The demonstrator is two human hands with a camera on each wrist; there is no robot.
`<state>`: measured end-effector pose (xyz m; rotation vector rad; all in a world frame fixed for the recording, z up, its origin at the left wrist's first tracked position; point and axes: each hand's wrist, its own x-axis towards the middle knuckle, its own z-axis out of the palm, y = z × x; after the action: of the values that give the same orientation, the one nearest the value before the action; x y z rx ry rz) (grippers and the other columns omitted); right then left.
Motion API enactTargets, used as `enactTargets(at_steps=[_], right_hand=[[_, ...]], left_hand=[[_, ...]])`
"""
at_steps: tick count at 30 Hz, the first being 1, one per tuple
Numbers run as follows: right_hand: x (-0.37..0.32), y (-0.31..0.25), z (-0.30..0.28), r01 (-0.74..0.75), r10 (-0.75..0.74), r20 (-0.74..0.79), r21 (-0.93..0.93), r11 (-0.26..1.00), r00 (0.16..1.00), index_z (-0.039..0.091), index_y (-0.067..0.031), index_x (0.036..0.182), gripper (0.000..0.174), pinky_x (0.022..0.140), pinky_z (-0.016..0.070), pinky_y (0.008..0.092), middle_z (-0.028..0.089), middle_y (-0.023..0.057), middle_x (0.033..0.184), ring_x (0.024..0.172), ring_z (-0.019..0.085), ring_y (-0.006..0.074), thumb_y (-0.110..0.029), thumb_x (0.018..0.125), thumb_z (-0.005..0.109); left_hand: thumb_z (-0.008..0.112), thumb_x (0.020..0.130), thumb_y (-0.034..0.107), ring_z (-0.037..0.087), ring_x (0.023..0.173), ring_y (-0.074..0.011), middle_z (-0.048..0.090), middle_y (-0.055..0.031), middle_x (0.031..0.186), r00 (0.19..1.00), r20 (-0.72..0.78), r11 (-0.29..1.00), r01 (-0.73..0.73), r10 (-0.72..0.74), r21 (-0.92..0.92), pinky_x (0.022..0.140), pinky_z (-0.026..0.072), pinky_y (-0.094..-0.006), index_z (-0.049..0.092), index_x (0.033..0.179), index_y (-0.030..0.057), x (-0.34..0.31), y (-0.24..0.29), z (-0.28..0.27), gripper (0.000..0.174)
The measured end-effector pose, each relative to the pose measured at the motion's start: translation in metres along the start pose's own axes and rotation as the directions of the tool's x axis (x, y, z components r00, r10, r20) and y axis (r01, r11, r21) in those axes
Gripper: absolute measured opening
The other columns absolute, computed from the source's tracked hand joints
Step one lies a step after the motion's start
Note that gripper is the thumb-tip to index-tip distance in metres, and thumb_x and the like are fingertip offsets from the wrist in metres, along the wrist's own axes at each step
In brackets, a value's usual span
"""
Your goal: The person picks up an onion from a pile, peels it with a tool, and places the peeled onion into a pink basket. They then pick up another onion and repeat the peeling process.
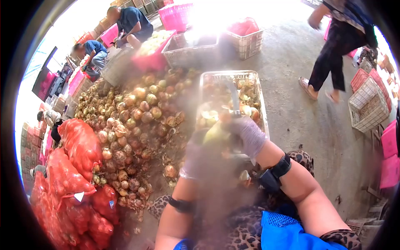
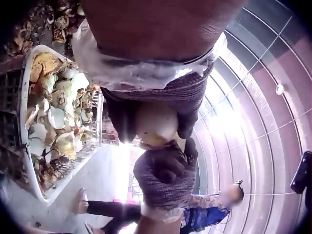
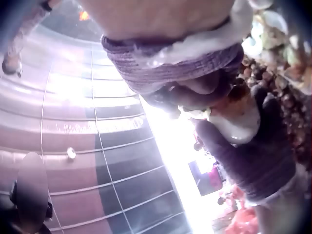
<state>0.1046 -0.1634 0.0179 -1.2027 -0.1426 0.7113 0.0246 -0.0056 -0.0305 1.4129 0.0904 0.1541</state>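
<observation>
A pale, partly peeled onion (image 1: 214,134) is held between my two gloved hands over the near end of a crate. My left hand (image 1: 192,156), partly lost in a blur in the head view, grips it; the left wrist view shows the white onion (image 2: 158,124) cupped in the fingers. Close against it, my right hand (image 1: 250,135) holds a knife (image 1: 235,100) with the blade pointing up and away. In the right wrist view brown skin (image 3: 233,101) hangs at the onion's end, right by the right hand's curled fingers (image 3: 202,85).
The white crate (image 1: 262,93) before me holds onion peelings. A large heap of onions (image 1: 133,112) lies left of it, beside red mesh sacks (image 1: 77,179). Other people work at the far left; one person (image 1: 339,46) walks at the right, near stacked crates (image 1: 368,104).
</observation>
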Motion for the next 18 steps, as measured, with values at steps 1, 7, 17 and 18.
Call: enactTargets(at_steps=[1,7,17,18], right_hand=[[-0.007,-0.010,0.003,-0.036,0.028,0.047,0.179,0.983,0.998,0.059,-0.0078,0.091,0.009,0.071,0.0502,0.0315,0.058,0.0013,0.084,0.078,0.058,0.0144,-0.014,0.085,0.061],[-0.006,-0.052,-0.013,0.235,-0.121,-0.215,0.646,0.726,0.969,0.061,-0.0040,0.092,0.017,0.051,0.0497,0.0288,0.060,0.0045,0.073,0.055,0.055,0.0148,-0.019,0.083,0.063],[0.006,-0.037,-0.032,0.206,-0.342,0.071,-0.903,0.377,0.937,0.065,-0.0092,0.092,0.029,0.071,0.0526,0.0361,0.067,0.0135,0.084,0.078,0.066,0.0275,-0.035,0.078,0.065],[-0.001,-0.032,-0.017,0.251,-0.301,0.110,-0.838,0.484,0.947,0.065,-0.0078,0.091,0.030,0.071,0.0521,0.0361,0.067,0.0139,0.083,0.076,0.066,0.0276,-0.034,0.075,0.068]], left_hand=[[0.077,0.075,0.023,0.063,0.086,-0.0224,0.061,-0.0126,0.103,0.999,0.002,0.993,0.041,-0.041,-0.115,0.068,0.0570,-0.0363,0.048,0.122,-0.0008,0.000,0.001,0.001,0.060],[0.077,0.074,0.027,0.062,0.095,-0.0237,0.060,-0.0116,0.106,0.995,0.100,0.959,0.015,0.014,-0.282,0.084,0.0541,-0.0367,0.048,0.124,-0.0009,-0.004,0.019,0.012,0.063],[0.079,0.070,0.049,0.062,0.095,-0.0204,0.058,-0.0102,0.109,0.993,-0.119,0.976,-0.034,0.009,-0.213,0.081,0.0557,-0.0343,0.044,0.127,0.0004,-0.006,0.043,0.010,0.083],[0.079,0.068,0.054,0.061,0.093,-0.0181,0.058,-0.0095,0.108,0.991,-0.132,0.991,-0.010,-0.007,-0.134,0.081,0.0544,-0.0321,0.043,0.127,0.0003,-0.006,0.048,0.012,0.088]])
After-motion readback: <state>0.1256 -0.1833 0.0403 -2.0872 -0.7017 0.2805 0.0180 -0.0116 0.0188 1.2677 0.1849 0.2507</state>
